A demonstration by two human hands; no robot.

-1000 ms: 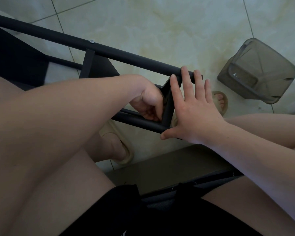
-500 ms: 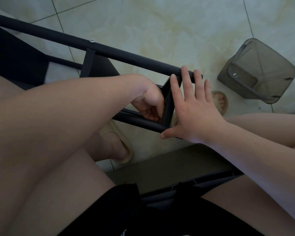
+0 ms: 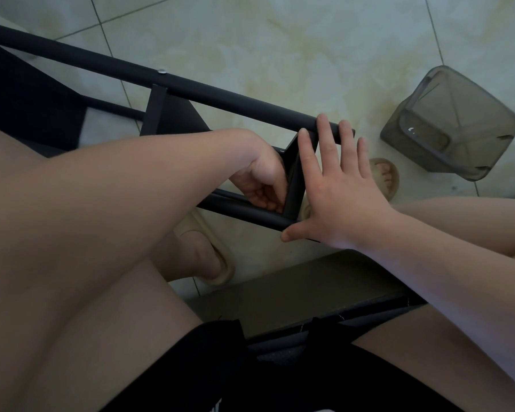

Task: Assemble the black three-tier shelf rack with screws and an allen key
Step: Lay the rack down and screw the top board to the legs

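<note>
The black shelf rack (image 3: 220,96) lies on its side across the tiled floor, its two long tubes running from upper left to the middle. A silver screw head (image 3: 162,71) shows on the upper tube. My left hand (image 3: 259,182) reaches inside the frame, fingers curled against the inner face of the end shelf panel (image 3: 293,179), just above the lower tube (image 3: 241,211). Whatever it may hold is hidden. My right hand (image 3: 339,197) lies flat on the outer side of that panel, fingers straight, fingertips on the upper tube's end, thumb at the lower tube.
A smoky translucent plastic container (image 3: 449,123) lies tipped on the floor at the right. My feet in beige slippers (image 3: 214,257) sit under the rack. A second shelf panel (image 3: 155,111) crosses the frame further left. I sit on a low seat (image 3: 280,292).
</note>
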